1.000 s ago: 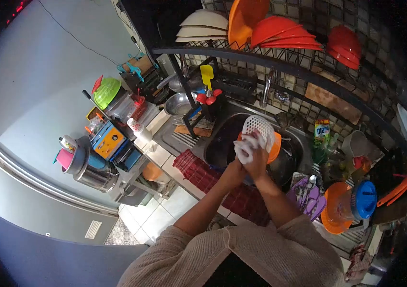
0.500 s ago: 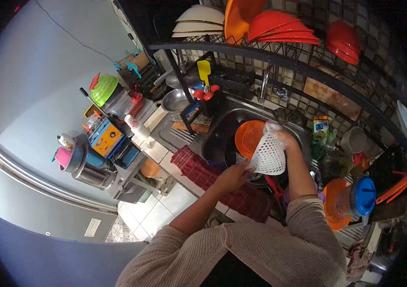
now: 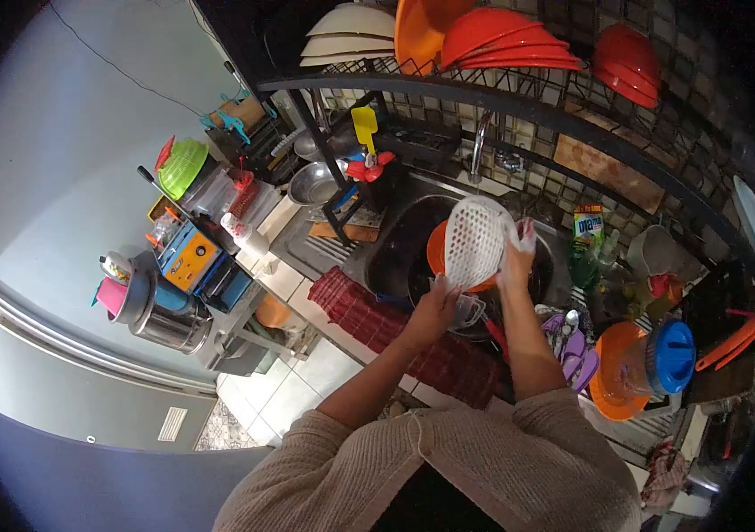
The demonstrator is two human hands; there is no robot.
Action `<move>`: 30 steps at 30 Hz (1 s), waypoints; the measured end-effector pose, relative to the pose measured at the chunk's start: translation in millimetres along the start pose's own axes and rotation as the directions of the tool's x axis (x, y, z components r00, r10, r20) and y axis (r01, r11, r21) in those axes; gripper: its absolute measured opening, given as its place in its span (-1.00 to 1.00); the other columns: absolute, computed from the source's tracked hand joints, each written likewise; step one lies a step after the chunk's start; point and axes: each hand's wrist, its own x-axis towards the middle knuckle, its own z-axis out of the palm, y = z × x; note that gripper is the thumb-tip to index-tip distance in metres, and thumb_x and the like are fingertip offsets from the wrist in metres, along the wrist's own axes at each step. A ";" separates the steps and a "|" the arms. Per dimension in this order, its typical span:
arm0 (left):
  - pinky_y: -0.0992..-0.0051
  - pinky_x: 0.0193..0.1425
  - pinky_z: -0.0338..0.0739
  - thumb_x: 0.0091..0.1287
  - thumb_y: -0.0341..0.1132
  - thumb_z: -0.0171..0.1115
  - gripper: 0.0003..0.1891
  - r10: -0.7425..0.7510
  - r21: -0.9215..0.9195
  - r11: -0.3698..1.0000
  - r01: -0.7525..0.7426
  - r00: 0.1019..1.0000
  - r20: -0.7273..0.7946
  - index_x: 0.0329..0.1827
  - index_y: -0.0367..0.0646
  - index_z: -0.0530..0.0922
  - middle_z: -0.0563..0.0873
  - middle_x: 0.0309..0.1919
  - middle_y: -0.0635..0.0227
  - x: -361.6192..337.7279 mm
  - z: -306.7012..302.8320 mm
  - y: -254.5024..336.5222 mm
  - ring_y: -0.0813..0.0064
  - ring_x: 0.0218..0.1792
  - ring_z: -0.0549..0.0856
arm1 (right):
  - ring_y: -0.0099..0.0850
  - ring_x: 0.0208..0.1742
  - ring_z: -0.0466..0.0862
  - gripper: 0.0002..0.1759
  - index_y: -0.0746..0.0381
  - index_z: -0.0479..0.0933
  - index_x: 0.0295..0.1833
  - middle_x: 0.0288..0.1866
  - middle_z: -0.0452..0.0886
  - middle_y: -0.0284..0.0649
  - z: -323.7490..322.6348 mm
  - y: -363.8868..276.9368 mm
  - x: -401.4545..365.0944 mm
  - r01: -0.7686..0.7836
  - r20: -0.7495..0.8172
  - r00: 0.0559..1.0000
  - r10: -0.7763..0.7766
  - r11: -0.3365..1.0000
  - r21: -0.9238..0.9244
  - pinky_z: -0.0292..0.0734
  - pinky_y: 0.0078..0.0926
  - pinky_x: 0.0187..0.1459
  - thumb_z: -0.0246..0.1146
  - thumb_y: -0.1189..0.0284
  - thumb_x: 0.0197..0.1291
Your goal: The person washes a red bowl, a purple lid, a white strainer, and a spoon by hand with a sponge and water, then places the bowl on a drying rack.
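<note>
Since the earlier frame the strainer (image 3: 473,241) has swung up on edge over the sink (image 3: 393,257), just in front of the orange bowl (image 3: 436,253). I see the right hand (image 3: 516,259) clamped on its right rim, the left hand (image 3: 435,310) pinching its near edge. I judge wet plastic could slip from such thin grips and strike the bowl

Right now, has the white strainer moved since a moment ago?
Yes: the white strainer has shifted up-left toward the faucet, now overlapping the orange bowl.
</note>
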 end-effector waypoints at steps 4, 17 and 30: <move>0.33 -0.29 0.46 0.38 -0.21 -0.08 -0.55 -0.051 -0.113 0.992 0.055 0.998 0.040 0.11 -0.48 0.21 0.58 -0.43 -0.06 -4.6 -11.7 5.0 0.08 -0.36 0.63 | -0.42 -0.14 0.53 -0.83 0.09 0.32 -0.09 -0.06 0.45 -0.31 3.0 -17.9 -20.9 -0.452 0.209 0.852 0.480 0.474 0.756 0.50 -0.40 -0.14 0.11 0.38 0.24; 0.50 0.20 0.21 0.40 -0.24 -0.12 -0.60 0.179 -0.153 0.979 -0.131 0.913 0.367 0.23 -0.24 0.22 0.51 0.02 0.20 -5.2 -92.9 9.8 0.43 0.06 0.43 | -0.31 0.02 0.55 -0.23 0.28 0.08 0.34 0.08 0.48 -0.11 -20.8 7.6 11.8 -0.735 0.857 0.492 0.157 0.603 0.311 0.48 -0.35 0.01 0.26 0.57 0.00; 0.48 -0.08 0.36 0.39 -0.02 -0.16 -0.55 -0.032 -0.206 0.975 0.086 0.967 0.252 -0.03 -0.28 0.42 0.55 -0.32 0.27 -9.8 -83.1 -27.9 0.45 -0.28 0.49 | -0.31 -0.19 0.61 -0.54 0.22 0.34 0.15 -0.25 0.59 -0.18 3.7 -58.9 -6.4 -0.870 0.695 0.492 0.524 0.268 0.414 0.55 -0.30 -0.17 0.09 0.19 0.23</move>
